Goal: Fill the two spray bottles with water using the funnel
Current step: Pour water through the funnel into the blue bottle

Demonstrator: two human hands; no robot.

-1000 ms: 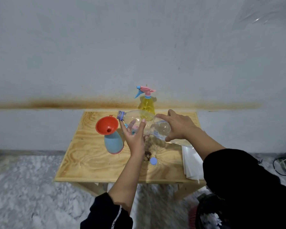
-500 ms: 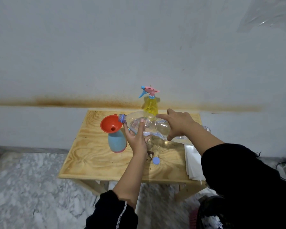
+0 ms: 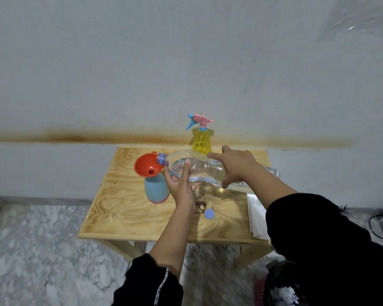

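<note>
Moved: clear bottle mouth over funnel; axis near-horizontal, neck left.

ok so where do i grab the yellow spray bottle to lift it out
Probably by the neck just under the pink head, coming from the right: the yellow spray bottle stands upright, its trigger sticks out left, and the clear bottle lies across its front.

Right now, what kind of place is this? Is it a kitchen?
Probably a plain room in a home, though I can't tell which room. A small wooden table stands against a pale wall with a brown stain line, on a marble-patterned floor.
</note>
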